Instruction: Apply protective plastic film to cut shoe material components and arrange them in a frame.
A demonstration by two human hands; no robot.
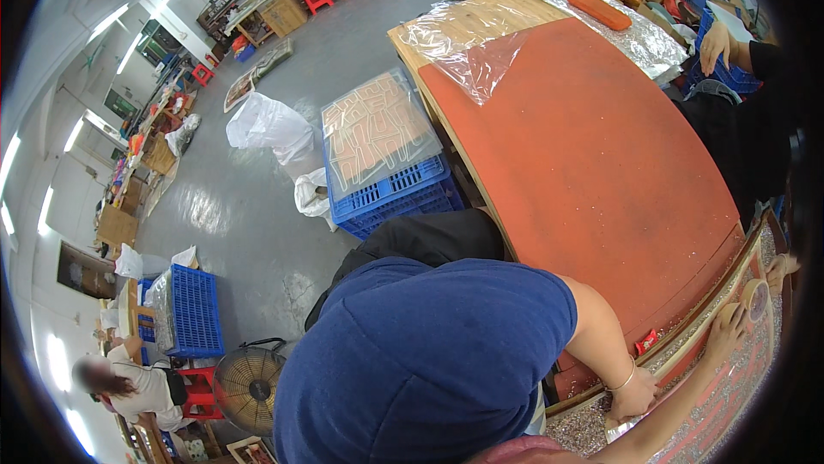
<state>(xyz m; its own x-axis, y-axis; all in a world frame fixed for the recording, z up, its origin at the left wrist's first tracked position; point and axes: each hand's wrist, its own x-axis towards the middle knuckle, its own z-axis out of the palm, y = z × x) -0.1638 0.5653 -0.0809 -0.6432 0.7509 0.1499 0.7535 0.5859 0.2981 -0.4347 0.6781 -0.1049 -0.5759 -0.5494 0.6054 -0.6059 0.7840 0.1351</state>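
Note:
From the lower edge a bare forearm, which I take for my left, reaches to the right. My left hand [728,333] bends its fingers down onto a speckled tray [740,387] holding pink strips under shiny film; what they hold is hidden. Beside it is a tape roll [755,299]. At the right rim, partly cut off, a hand [780,270] that seems to be my right sits near the roll; its fingers are hard to read. A co-worker in a blue shirt [429,352] leans in, a braceleted hand [633,394] at the tray's wooden edge [687,339].
A red-orange tabletop [575,172] fills the middle, with clear film [481,60] and a small red packet [646,341] on it. Blue crates [395,198] stand left of it. A floor fan [249,382] is at lower left. Another person's hand [714,45] hangs at upper right.

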